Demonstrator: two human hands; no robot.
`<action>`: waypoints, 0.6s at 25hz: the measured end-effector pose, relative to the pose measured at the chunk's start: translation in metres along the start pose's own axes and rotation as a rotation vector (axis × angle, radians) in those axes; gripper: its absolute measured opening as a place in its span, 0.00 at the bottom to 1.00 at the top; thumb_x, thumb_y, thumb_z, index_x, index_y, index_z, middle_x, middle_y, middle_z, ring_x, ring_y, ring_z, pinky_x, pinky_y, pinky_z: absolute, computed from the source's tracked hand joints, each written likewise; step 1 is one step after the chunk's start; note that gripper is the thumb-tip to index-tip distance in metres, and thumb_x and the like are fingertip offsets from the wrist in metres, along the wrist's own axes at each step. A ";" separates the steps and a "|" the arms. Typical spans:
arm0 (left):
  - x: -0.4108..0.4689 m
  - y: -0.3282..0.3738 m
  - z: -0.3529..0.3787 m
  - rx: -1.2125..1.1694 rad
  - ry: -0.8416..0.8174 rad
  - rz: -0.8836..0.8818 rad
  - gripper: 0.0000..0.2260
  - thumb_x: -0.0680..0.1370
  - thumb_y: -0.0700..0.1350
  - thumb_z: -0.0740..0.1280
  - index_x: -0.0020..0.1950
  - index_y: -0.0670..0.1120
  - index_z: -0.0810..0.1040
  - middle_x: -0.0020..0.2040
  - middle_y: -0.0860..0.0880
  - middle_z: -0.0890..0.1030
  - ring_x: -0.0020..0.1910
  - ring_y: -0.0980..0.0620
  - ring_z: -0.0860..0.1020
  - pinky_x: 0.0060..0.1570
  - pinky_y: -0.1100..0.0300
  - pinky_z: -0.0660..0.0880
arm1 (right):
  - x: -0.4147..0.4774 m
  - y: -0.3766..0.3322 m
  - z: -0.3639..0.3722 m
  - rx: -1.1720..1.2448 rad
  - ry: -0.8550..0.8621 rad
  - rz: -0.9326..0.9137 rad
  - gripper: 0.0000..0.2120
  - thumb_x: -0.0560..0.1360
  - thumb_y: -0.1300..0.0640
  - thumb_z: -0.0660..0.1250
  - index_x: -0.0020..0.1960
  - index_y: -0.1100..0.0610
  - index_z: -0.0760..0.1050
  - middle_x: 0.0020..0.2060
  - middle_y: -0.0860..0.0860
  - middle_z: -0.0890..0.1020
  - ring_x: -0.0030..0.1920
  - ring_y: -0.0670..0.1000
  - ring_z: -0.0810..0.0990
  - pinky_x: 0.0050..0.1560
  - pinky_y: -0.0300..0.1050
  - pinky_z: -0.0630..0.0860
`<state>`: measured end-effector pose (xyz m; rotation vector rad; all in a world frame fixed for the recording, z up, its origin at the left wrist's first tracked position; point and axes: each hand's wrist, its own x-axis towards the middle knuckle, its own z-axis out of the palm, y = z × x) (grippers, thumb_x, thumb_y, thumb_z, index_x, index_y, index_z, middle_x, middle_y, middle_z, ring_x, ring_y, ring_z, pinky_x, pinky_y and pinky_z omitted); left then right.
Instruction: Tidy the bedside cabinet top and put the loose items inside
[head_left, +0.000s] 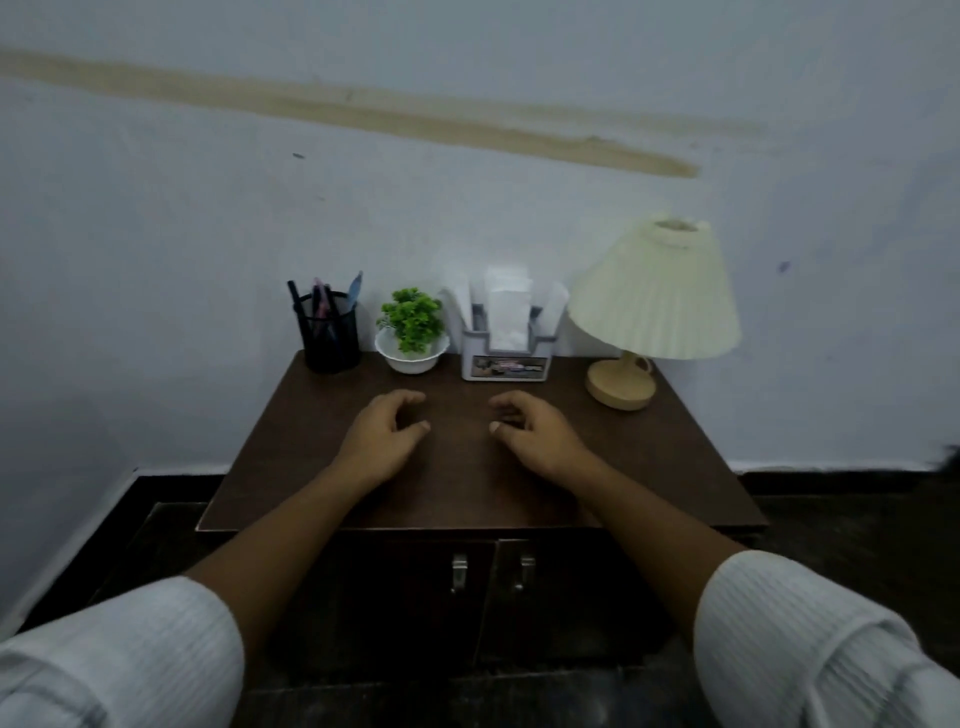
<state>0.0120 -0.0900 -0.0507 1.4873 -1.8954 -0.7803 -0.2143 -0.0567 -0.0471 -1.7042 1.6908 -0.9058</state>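
Note:
A dark brown bedside cabinet top stands against a pale wall. Along its back edge sit a black mesh pen holder with several pens, a small green plant in a white bowl, a grey tissue holder with white tissues, and a cream pleated lamp. My left hand and my right hand rest side by side on the middle of the top, fingers loosely curled and apart, holding nothing. Below the top, two dark doors with metal handles are closed.
The wall rises directly behind the cabinet, with a tan streak across it. Dark floor lies on both sides and in front. My white sleeves fill the lower corners of the view.

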 end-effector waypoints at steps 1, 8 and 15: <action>-0.001 0.012 0.012 -0.020 -0.038 0.017 0.18 0.78 0.47 0.70 0.69 0.51 0.76 0.66 0.50 0.76 0.57 0.51 0.76 0.57 0.59 0.71 | -0.011 0.007 -0.020 -0.021 0.017 0.033 0.17 0.77 0.59 0.70 0.66 0.57 0.77 0.60 0.53 0.81 0.62 0.51 0.80 0.65 0.48 0.76; 0.004 0.082 0.066 0.031 -0.134 0.160 0.19 0.78 0.46 0.71 0.68 0.48 0.77 0.65 0.46 0.76 0.61 0.48 0.76 0.60 0.60 0.70 | -0.050 0.034 -0.100 -0.240 0.046 0.101 0.21 0.78 0.53 0.69 0.70 0.53 0.73 0.66 0.51 0.78 0.66 0.51 0.77 0.65 0.46 0.74; 0.057 0.056 0.015 0.277 0.053 0.406 0.14 0.76 0.45 0.69 0.61 0.49 0.79 0.57 0.50 0.80 0.56 0.50 0.77 0.54 0.53 0.75 | 0.042 -0.021 -0.034 -0.357 -0.121 -0.226 0.17 0.75 0.52 0.67 0.63 0.51 0.76 0.55 0.50 0.83 0.53 0.50 0.82 0.55 0.52 0.80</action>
